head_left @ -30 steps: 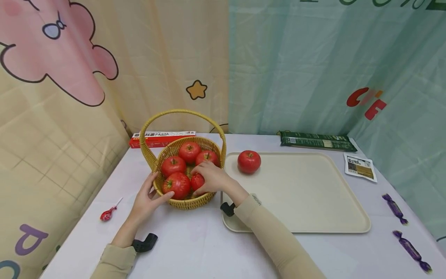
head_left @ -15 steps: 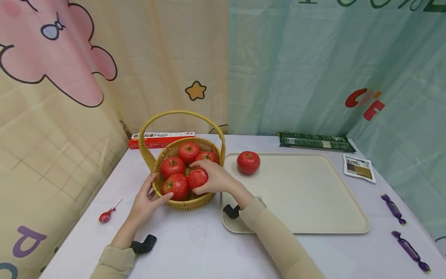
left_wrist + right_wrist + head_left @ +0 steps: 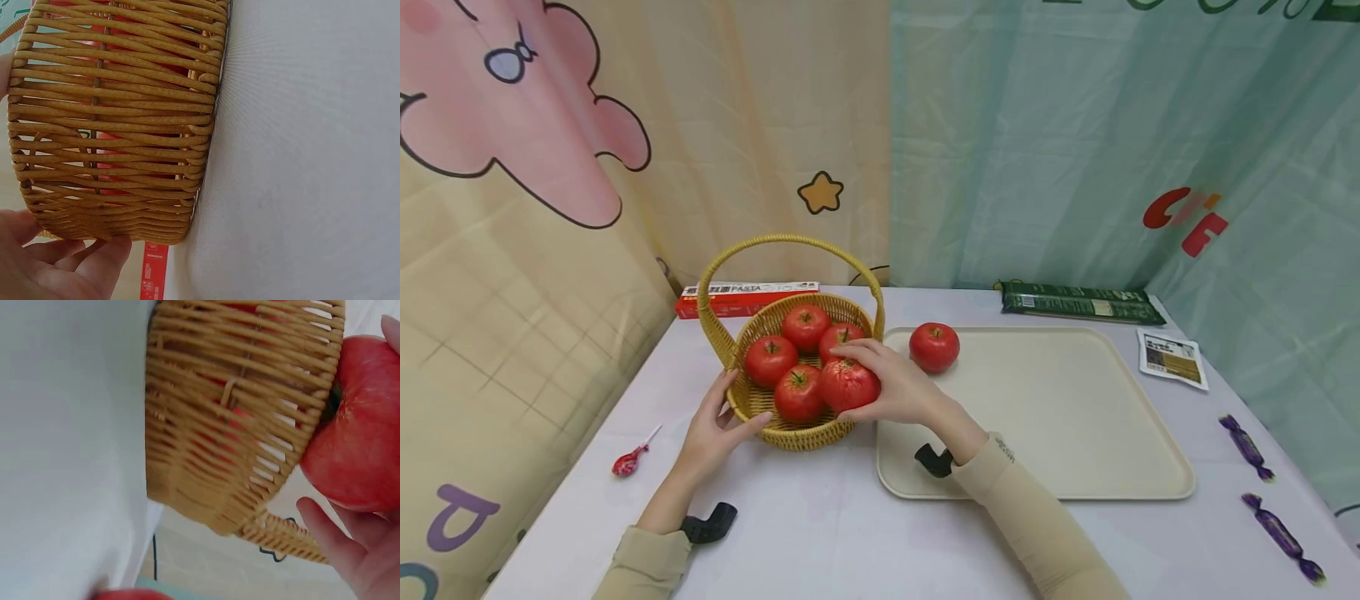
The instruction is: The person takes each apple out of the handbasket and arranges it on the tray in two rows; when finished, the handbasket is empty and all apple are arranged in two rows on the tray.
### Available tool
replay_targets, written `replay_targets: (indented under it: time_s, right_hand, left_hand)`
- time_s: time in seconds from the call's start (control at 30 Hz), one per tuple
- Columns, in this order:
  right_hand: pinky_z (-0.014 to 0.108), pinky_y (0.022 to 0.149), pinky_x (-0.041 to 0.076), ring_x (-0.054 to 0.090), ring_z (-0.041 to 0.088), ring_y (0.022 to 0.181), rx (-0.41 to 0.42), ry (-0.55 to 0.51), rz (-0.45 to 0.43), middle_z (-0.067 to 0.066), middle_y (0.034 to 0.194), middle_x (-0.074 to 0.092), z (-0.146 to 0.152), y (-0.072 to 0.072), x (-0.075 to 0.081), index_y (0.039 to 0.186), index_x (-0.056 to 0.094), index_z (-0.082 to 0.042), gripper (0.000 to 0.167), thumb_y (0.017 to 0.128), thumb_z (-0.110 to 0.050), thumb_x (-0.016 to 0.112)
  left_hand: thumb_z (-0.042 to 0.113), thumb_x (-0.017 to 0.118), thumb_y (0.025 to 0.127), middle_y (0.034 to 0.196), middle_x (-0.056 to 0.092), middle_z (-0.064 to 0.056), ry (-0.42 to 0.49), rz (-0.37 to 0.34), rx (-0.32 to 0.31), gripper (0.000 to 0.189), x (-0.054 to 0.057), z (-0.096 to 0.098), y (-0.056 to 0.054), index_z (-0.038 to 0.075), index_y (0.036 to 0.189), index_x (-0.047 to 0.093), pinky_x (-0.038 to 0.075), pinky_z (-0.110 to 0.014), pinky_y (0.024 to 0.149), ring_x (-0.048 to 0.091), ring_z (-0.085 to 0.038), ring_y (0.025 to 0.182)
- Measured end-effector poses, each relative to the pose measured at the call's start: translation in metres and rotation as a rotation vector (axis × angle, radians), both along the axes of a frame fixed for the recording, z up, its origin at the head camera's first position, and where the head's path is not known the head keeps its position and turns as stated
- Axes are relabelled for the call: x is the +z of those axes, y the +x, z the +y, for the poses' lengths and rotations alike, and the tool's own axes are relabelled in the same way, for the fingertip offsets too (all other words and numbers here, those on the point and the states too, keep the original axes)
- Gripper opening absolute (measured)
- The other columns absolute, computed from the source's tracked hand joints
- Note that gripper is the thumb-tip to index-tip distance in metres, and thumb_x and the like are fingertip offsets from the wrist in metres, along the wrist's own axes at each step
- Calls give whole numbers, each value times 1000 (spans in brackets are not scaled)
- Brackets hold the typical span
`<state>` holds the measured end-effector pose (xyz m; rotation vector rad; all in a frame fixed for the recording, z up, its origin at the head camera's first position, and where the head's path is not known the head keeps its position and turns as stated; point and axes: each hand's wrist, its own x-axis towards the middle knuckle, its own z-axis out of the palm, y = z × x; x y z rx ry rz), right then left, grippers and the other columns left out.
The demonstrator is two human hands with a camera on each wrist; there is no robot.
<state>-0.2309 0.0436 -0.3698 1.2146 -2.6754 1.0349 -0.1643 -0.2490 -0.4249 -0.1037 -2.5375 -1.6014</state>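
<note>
A yellow wicker basket [image 3: 808,439] with a tall arched handle stands left of the middle of the table, several red apples [image 3: 771,360] inside it. My left hand [image 3: 718,422] holds its near left rim, thumb at the front and fingers along the outer wall; in the left wrist view those fingertips [image 3: 115,253] press the weave. My right hand [image 3: 904,385] grips a streaky red apple [image 3: 850,383] at the basket's right rim, thumb below and fingers over the top. Seen from the right wrist, this apple [image 3: 365,428] is right beside the rim, outside the wall.
A beige tray [image 3: 1037,417] lies to the right, with one apple [image 3: 934,347] in its far left corner. Behind are a red pasta box [image 3: 748,300] and a green packet [image 3: 1082,303]. A white sachet [image 3: 1172,358], two purple candies [image 3: 1247,447] and a lollipop [image 3: 629,461] lie at the sides.
My right hand has lifted the apple out from among the others and brought it rightward to the rim. The front apple in the basket has rolled right. My left hand has kept its place.
</note>
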Motion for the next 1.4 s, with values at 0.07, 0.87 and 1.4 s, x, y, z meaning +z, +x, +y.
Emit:
replay_targets:
  time_s: [0.07, 0.87, 1.4]
  right_hand:
    - [36, 86, 52, 41, 16, 121, -34, 45, 87, -4, 135, 43, 6, 3, 1, 137, 44, -32, 80, 68, -47, 80]
    - [52, 91, 48, 34, 37, 125, -247, -454, -451, 16, 137, 35, 136, -47, -10, 138, 26, -17, 82, 73, -7, 76]
    - [54, 101, 38, 26, 38, 131, -721, -396, -459, 19, 143, 26, 170, -76, -56, 140, 15, -12, 87, 78, -24, 76]
  left_hand:
    - [22, 72, 84, 156, 9, -10, -4, -1, -2, 88, -1, 0, -1, 6, 150, 17, 29, -48, 107, 17, -31, 140]
    - [28, 72, 84, 156, 11, -7, -41, -3, 6, 88, -6, -3, -2, 7, 150, 18, 32, -28, 104, 20, -29, 139]
    - [28, 72, 84, 156, 12, -7, -45, 1, 2, 88, -5, -3, -3, 7, 150, 17, 31, -30, 105, 20, -29, 139]
